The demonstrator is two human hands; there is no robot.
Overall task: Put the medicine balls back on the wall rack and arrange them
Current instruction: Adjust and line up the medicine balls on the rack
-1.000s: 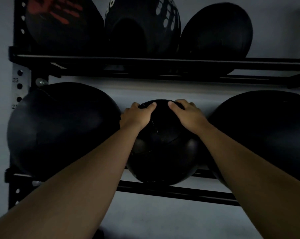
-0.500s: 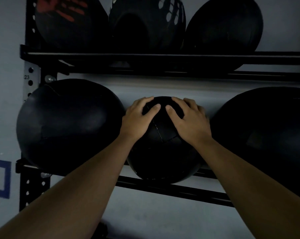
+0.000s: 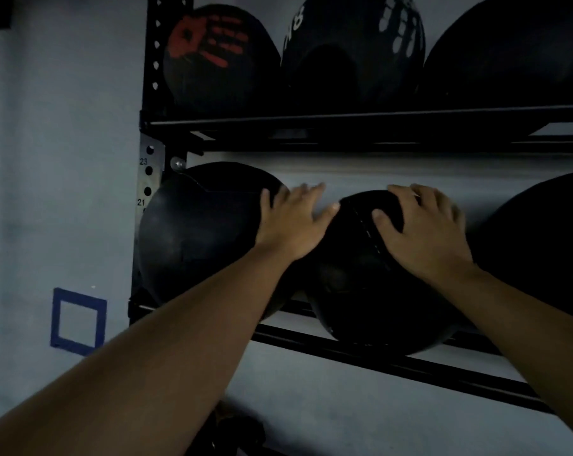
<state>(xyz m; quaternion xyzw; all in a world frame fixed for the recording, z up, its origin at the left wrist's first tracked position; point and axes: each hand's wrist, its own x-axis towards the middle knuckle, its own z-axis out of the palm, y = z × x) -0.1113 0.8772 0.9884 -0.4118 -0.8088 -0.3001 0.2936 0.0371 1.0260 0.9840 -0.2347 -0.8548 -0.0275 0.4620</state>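
A small black medicine ball (image 3: 360,278) rests on the lower rails of the black wall rack (image 3: 393,366), between a big black ball at the left (image 3: 199,232) and another big black ball at the right (image 3: 541,245). My right hand (image 3: 423,232) lies flat on top of the small ball, fingers spread. My left hand (image 3: 295,222) rests with spread fingers across the gap between the left big ball and the small ball. Three balls sit on the upper shelf: one with a red handprint (image 3: 212,57), one with a white handprint (image 3: 354,51) and a plain one (image 3: 515,51).
The rack's left upright (image 3: 148,179) has numbered holes. A blue tape square (image 3: 78,320) is stuck on the grey wall to the left. Dark objects lie on the floor below the rack (image 3: 232,432).
My left hand has slid left off the small ball's top toward the left big ball. My right hand stays on the small ball. The view has shifted left.
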